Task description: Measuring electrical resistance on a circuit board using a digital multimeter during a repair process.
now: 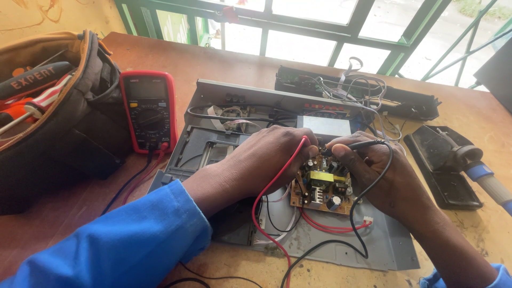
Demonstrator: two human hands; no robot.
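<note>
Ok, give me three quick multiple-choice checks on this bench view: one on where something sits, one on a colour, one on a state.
1. Where is the multimeter?
A. Between the tool bag and the metal chassis
B. On the soldering iron stand
C. Under the circuit board

2. What colour is the lead at the left hand?
A. Green
B. Red
C. White

3. How is the circuit board right now?
A. Boxed up
B. Bare, with both probe tips brought to it
C. Untouched

Answers:
1 A: the red-cased meter lies on the wooden table beside the tool bag, left of the metal chassis.
2 B: a red lead runs along the left hand, while the right hand holds the black probe.
3 B: its components show uncovered and both hands meet at its top edge.
</note>
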